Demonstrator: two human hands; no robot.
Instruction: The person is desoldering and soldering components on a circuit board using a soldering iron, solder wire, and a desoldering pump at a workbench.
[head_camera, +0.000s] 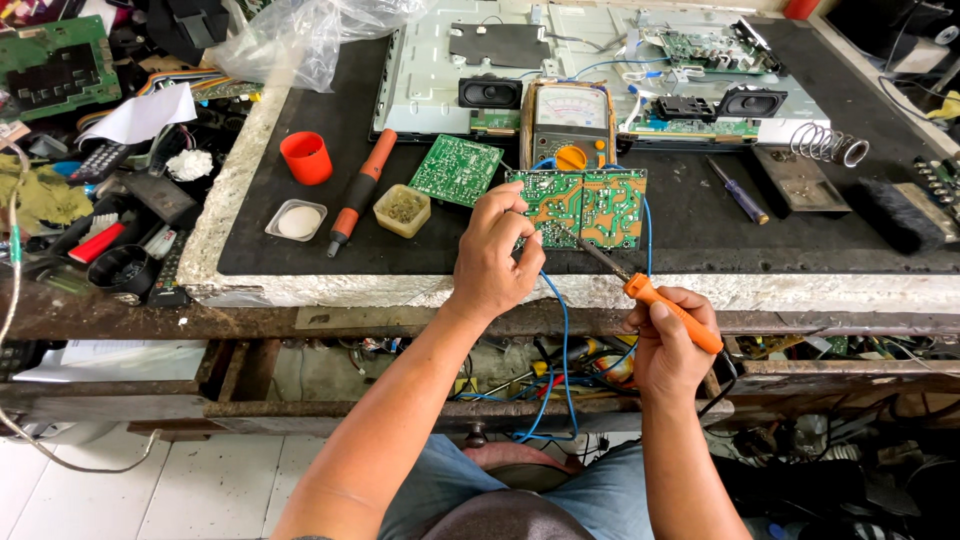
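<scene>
Where the dark tabletop meets its pale chipped front edge, green circuit board lying flat, copper side up, just in front of a yellow-faced meter.

Left hand over the board's left part, fingers bent down onto it, pinching at the surface; whether anything thin is held between the fingertips cannot be told.

Right hand below the tabletop's edge, clenched around the orange handle of a soldering iron. Iron slanted up and to the left, dark tip touching the board near its lower middle, close beside the left fingertips.

Blue wires running from the board down over the edge, between the two forearms, into the open drawer space below.

Left of the board, apart from it: a smaller green board, a small square tub of dull yellowish stuff, an orange-handled tool lying lengthwise, a white round pad in a shallow tray, a red cup.

Right of the board: a small screwdriver, a metal spring stand, a dark brush.

Behind the meter: an opened flat panel chassis with two black speakers and more boards.
</scene>
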